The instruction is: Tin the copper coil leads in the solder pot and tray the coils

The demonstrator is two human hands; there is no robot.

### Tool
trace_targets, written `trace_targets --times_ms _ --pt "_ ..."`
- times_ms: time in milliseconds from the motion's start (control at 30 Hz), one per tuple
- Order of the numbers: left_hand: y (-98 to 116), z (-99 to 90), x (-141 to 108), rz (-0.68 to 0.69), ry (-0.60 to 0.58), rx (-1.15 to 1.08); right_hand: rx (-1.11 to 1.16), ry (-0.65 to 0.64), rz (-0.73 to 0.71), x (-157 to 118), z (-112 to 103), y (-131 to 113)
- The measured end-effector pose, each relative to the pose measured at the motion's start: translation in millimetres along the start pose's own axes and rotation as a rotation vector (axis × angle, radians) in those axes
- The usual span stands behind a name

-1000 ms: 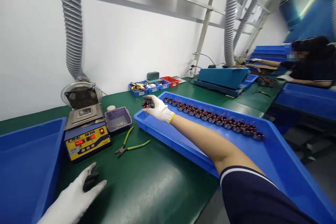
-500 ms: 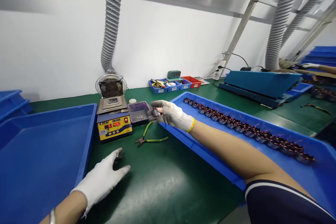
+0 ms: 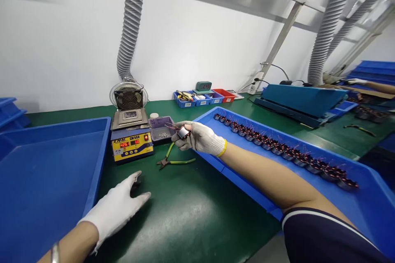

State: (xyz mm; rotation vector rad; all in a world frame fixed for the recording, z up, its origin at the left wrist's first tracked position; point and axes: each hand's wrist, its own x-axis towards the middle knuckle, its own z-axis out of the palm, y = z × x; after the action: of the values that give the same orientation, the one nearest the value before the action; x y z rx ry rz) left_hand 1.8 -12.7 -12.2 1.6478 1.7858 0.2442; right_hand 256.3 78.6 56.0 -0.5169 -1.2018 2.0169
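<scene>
My right hand [image 3: 202, 137], in a white glove with a yellow cuff, grips a small round metal part [image 3: 183, 132] with thin reddish wires pointing left. It is held above the green-handled cutters [image 3: 176, 162], which lie spread on the green table [image 3: 185, 213]. Gloved in white, my left hand [image 3: 119, 203] hovers over the table at lower left, thumb and fingers apart, holding nothing. Several similar metal parts [image 3: 288, 155] with wires stand in rows in the right blue tray [image 3: 247, 185].
A yellow soldering unit [image 3: 132, 146] stands behind my left hand, beside a small grey bin [image 3: 161, 129]. At left is a large blue tray [image 3: 55, 164]. Small bins [image 3: 185, 99] line the wall. Another person's gloved hand [image 3: 356, 81] shows far right.
The metal part in my right hand has turned, showing more of its shiny side and its wires. The view has shifted slightly; my left hand stays open.
</scene>
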Motion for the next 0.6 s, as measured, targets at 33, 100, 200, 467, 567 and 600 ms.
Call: trace_targets --times_ms 33,100,200,467,567,600 --pt "0 0.1 -1 0.0 0.012 -0.008 0.009 -0.01 0.006 0 0 0" --pt "1 0.0 -2 0.007 0.039 -0.025 0.027 -0.011 0.017 0 -1 1" --pt "1 0.0 -3 0.021 0.047 -0.037 0.049 0.031 0.047 -1 0 1" --pt "-8 3.3 5 0.029 0.038 -0.04 0.071 0.215 0.107 -2 8 9" --pt "-13 4.1 9 0.04 0.048 -0.047 0.098 0.292 0.096 -1 15 14" --pt "-14 4.4 11 0.044 0.053 -0.053 0.109 0.314 0.089 -1 17 15"
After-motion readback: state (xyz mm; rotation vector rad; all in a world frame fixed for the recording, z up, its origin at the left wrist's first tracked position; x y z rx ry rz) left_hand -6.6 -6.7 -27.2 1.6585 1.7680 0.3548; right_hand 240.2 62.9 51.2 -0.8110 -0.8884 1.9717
